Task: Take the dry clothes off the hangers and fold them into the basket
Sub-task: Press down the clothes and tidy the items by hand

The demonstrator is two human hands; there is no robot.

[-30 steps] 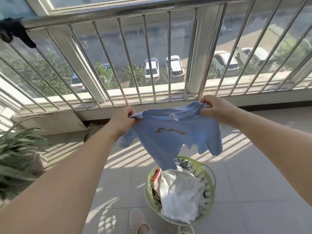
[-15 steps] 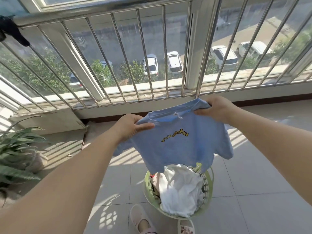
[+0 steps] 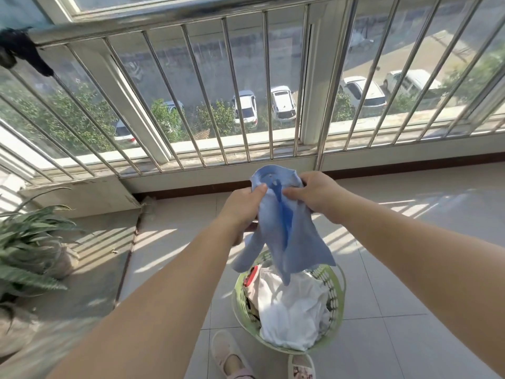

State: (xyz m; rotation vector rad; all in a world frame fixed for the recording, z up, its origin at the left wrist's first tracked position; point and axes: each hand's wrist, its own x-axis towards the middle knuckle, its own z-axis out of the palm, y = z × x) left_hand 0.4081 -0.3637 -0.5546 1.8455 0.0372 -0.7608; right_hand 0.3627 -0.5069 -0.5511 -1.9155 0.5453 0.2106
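Observation:
A small light-blue T-shirt [image 3: 288,236] hangs folded lengthwise in front of me, its collar end bunched at the top. My left hand [image 3: 241,206] grips its left side near the collar and my right hand [image 3: 311,194] pinches the right side, the two hands almost touching. The shirt's lower end and sleeves dangle just above a round green laundry basket [image 3: 337,305] on the tiled floor. In the basket lies a crumpled white garment [image 3: 293,310] with something red beside it. No hanger is visible.
A metal window railing [image 3: 246,105] runs across in front, with a dark cloth [image 3: 21,53] on its top left. A potted plant [image 3: 30,247] stands at the left. My slippered feet [image 3: 226,354] are next to the basket's near side.
The shirt was held spread wide by its shoulders. My hands have come together, folding it in half lengthwise, and have dropped lower toward the basket.

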